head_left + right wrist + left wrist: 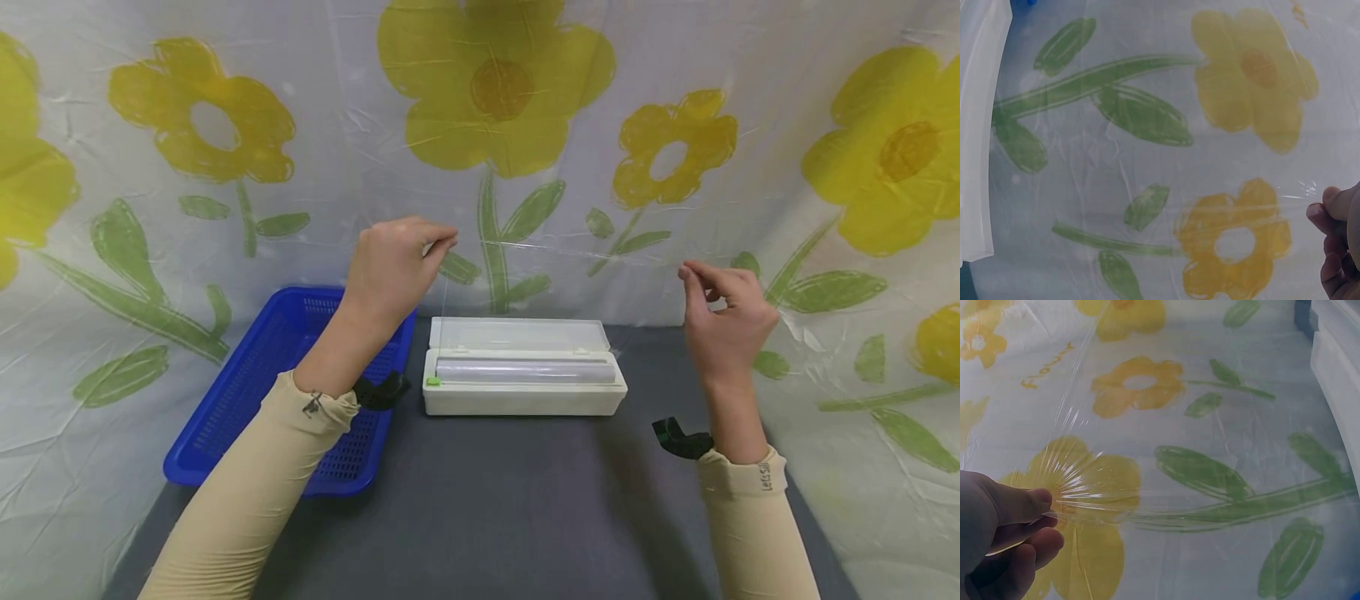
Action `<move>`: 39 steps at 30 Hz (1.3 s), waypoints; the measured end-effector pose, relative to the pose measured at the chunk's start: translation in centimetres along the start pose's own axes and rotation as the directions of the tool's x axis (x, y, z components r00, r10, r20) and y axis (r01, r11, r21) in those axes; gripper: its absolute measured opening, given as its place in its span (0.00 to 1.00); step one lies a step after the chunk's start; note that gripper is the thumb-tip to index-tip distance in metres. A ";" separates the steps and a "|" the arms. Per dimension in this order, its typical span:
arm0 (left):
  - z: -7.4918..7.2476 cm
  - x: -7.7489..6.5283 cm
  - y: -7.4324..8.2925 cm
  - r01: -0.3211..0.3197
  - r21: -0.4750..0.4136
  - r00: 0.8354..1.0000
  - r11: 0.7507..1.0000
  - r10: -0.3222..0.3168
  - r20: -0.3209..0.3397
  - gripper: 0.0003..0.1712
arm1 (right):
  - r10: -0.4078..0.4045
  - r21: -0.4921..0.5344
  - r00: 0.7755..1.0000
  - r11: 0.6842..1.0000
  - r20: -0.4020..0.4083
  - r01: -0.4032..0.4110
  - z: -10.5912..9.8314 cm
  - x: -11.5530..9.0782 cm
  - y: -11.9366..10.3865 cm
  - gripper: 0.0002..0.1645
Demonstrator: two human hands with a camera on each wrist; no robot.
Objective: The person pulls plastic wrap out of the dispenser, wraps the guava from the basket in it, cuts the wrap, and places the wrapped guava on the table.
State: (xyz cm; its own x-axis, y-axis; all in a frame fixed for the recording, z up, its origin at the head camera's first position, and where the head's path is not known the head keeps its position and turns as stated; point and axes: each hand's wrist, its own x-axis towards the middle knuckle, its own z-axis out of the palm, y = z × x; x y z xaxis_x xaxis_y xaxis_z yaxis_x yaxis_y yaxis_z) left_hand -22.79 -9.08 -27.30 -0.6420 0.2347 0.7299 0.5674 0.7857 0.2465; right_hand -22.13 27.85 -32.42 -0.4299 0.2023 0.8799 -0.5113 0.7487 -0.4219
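With each grip closed, left hand (393, 265) and right hand (729, 315) pinching the edge of the clear film (1077, 481), tension it evenly above the white box (525, 403) to limit wrinkling.

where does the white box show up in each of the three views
head: white box just below the middle, right of the blue basket
left wrist: only part of it, cut off at the upper right edge
right wrist: only part of it, along the left edge
shared landmark: big yellow flower, top middle in head, lower left in left wrist, upper right in right wrist
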 end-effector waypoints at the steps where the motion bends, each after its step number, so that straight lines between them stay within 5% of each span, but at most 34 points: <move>1: 0.0 0.0 0.0 -0.002 0.000 1.000 1.000 0.002 -0.001 0.08 | 0.002 0.001 1.000 1.000 -0.001 -0.002 0.0 0.0 -0.1 0.12; 39: -1.6 1.1 0.6 -0.007 -0.018 0.999 1.000 0.006 -0.038 0.08 | -0.022 0.007 0.996 1.000 -0.092 0.022 -0.4 1.4 -1.1 0.08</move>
State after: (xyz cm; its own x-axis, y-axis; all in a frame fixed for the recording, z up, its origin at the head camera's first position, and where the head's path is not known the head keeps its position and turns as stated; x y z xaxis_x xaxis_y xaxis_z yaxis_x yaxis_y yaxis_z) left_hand -22.33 -9.27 -25.29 -0.6184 0.2170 0.7553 0.5809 0.7735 0.2534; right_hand -21.86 27.53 -30.68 -0.3487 0.2432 0.9051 -0.5255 0.7489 -0.4037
